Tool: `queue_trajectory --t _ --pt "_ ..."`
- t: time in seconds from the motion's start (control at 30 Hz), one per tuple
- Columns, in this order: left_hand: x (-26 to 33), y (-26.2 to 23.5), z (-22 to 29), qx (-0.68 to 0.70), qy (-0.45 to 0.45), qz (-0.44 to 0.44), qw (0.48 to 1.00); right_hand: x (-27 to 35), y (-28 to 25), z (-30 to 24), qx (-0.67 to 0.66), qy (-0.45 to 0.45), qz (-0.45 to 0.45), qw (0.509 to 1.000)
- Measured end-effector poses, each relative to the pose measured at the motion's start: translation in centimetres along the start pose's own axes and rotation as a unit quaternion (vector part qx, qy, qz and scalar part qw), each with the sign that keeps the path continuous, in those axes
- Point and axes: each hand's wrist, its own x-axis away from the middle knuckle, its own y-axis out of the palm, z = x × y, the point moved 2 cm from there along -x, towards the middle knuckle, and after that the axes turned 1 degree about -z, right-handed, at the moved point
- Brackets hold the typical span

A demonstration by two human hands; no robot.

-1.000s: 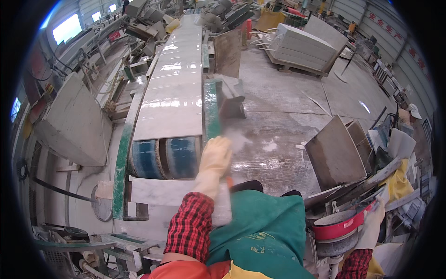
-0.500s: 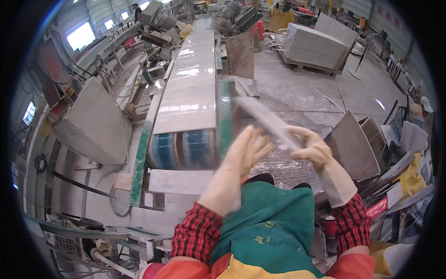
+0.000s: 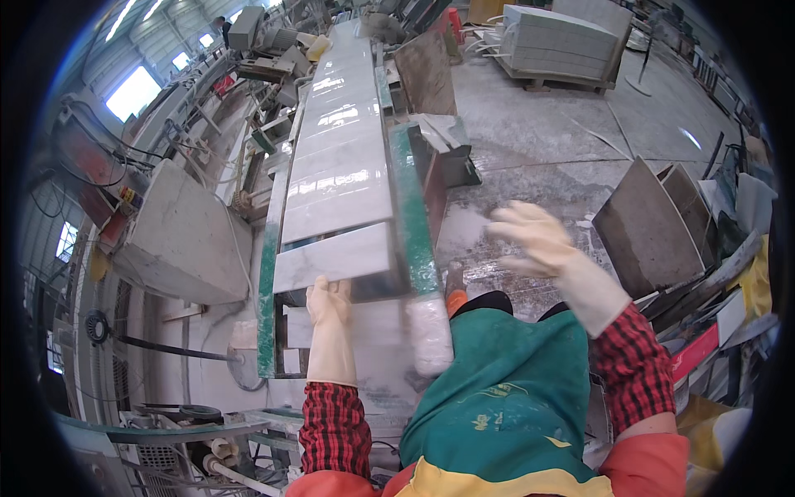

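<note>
A white, marble-like stone slab (image 3: 333, 255) lies across the near end of a conveyor belt, behind it a narrow gap that shows blue belt. My left hand (image 3: 329, 319), in a cream rubber glove, has its fingers closed at the slab's near edge; the thumb's grip is partly hidden. Off to the right of the conveyor, my gloved right hand (image 3: 534, 240) is raised over the floor, empty, its fingers apart and smeared by motion. More pale, wet, shiny slabs (image 3: 335, 178) run in a row up the belt.
Green rails (image 3: 411, 207) flank the conveyor. A big pale hopper-like box (image 3: 186, 232) stands left of it. Brown boards (image 3: 650, 228) lean at right near piled scrap. Farther back, a stack of pale slabs (image 3: 559, 41) rests on a pallet. A person (image 3: 224, 31) stands far left.
The slab has gone from my right hand onto the near end of the belt, covering the blue roller. My left hand has moved left to its edge; my right hand has let go.
</note>
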Motion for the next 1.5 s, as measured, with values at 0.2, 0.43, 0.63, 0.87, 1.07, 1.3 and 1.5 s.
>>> queue_trajectory --t 0.2,0.43,0.63,0.87,1.07,1.3,1.5 --pt "-1.7 0.5 -1.7 -0.044 0.004 0.041 0.998 25.1 -2.6 11.2 0.067 0.391 -0.015 0.918" --pt "-3.2 1.4 -2.8 -0.049 0.026 0.036 0.998 48.4 -9.4 8.0 0.175 0.701 0.008 0.692" --pt "-3.9 2.0 -3.0 -0.073 0.025 0.044 0.996 56.1 -6.5 4.1 0.249 0.747 0.068 0.613" --pt "-4.6 1.7 -3.0 -0.074 0.004 0.055 0.996 57.4 -4.7 3.9 0.263 0.73 0.111 0.621" --pt "-2.5 2.7 -1.7 -0.278 -0.021 0.091 0.956 57.4 -4.2 2.9 0.259 0.721 0.142 0.626" --pt "-5.0 -0.5 -1.7 -0.109 -0.124 0.05 0.985 56.2 -3.8 2.6 0.257 0.723 0.141 0.626" --pt "-5.2 -4.0 -0.5 -0.117 -0.141 -0.059 0.981 54.2 -6.0 3.3 0.29 0.713 0.054 0.636"
